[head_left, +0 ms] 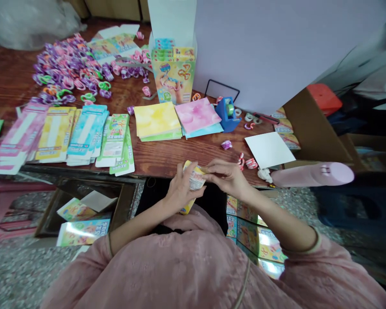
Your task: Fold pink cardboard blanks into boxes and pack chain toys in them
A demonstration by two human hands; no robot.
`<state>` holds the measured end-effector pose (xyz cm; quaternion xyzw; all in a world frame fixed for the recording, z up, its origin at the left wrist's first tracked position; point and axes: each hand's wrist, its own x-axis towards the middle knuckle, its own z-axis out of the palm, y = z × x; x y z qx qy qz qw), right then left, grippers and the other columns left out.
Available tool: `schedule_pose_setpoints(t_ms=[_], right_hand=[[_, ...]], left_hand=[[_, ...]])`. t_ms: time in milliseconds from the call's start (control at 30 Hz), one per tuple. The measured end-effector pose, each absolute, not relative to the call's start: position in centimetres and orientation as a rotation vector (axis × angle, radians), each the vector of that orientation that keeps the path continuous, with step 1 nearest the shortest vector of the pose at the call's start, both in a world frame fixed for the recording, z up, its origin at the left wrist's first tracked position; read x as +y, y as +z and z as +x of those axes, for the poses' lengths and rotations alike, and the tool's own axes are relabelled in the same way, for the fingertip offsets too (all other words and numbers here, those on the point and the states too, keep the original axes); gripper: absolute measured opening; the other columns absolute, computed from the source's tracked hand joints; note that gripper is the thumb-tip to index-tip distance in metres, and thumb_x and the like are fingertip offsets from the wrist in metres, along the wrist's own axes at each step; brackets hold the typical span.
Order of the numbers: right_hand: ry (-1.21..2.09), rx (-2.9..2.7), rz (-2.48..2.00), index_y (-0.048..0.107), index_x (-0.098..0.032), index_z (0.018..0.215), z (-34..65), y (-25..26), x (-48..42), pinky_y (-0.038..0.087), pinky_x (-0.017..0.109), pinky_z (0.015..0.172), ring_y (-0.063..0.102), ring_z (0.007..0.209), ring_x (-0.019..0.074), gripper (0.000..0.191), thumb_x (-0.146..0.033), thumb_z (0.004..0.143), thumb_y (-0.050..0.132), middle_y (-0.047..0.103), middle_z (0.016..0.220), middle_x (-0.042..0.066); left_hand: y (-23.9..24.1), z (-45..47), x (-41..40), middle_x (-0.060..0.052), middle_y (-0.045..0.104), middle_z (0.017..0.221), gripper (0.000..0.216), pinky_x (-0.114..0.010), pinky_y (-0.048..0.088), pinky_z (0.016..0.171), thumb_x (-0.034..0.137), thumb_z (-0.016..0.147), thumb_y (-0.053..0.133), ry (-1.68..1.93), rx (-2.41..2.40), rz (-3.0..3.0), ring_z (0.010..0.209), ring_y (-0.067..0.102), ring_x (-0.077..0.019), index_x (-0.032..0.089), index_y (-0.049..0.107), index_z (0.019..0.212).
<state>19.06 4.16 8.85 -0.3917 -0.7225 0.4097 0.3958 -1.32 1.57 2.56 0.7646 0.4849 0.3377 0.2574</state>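
Note:
A small yellow printed carton [196,180] is held in front of my body, just below the table's front edge. My left hand [180,189] is wrapped round it, with the fingers on one side and the thumb on the other. At the carton's upper right edge, the fingertips of my right hand [227,177] are pinched together on it. Whether anything is inside the carton is hidden. Nearest on the table are a stack of yellow cards [157,120] and a stack of pink cards [197,115].
Flat pink, yellow, blue and green cartons [85,133] lie at left before a heap of twisted plastic toys [70,64]. A display box [173,79] stands behind the cards. Rightward are a blue tape dispenser [229,115], a white card [270,149] and a pink bottle [312,174].

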Motion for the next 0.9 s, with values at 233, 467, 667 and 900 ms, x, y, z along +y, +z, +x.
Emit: schedule_pose_setpoints(t_ms=[233,467,667,900], right_hand=[[1.067,-1.750,-0.988,0.079,-0.023,0.083,19.5,9.1,6.1,0.056,0.033,0.074,0.072,0.079,0.0191,0.027,-0.049,0.089,0.077,0.078,0.086,0.005],[0.168,-1.478,-1.792,0.078,-0.016,0.089,27.2,8.7,17.4,0.050,0.038,0.084,0.066,0.086,0.0249,0.038,-0.049,0.096,0.061,0.072,0.089,0.011],[0.345,-1.597,-2.134,0.079,-0.018,0.100,28.5,7.3,22.2,0.047,0.036,0.091,0.067,0.101,0.0285,0.031,-0.044,0.095,0.064,0.073,0.107,0.014],[0.604,-1.460,-2.052,0.072,-0.015,0.074,29.5,6.6,23.8,0.047,0.032,0.075,0.062,0.072,0.0202,0.023,-0.035,0.086,0.072,0.064,0.063,0.002]], left_hand=[[5.9,-3.8,4.4,-0.004,0.069,0.101,0.021,-0.027,0.055,0.077,0.039,0.100,0.059,1.016,0.995,1.789,0.088,0.068,-0.0162,0.021,0.066,0.111],[6.5,-5.7,5.4,-0.002,0.071,0.091,0.022,-0.024,0.053,0.067,0.040,0.089,0.073,1.346,1.125,1.598,0.076,0.066,-0.0140,0.020,0.066,0.098],[6.6,-6.8,6.4,-0.001,0.070,0.088,0.024,-0.026,0.054,0.073,0.042,0.088,0.074,1.519,1.241,1.670,0.081,0.068,-0.0152,0.020,0.067,0.094],[5.9,-6.8,6.5,-0.003,0.072,0.089,0.030,-0.027,0.056,0.072,0.048,0.088,0.072,1.481,1.358,1.592,0.080,0.070,-0.0166,0.019,0.066,0.095]])
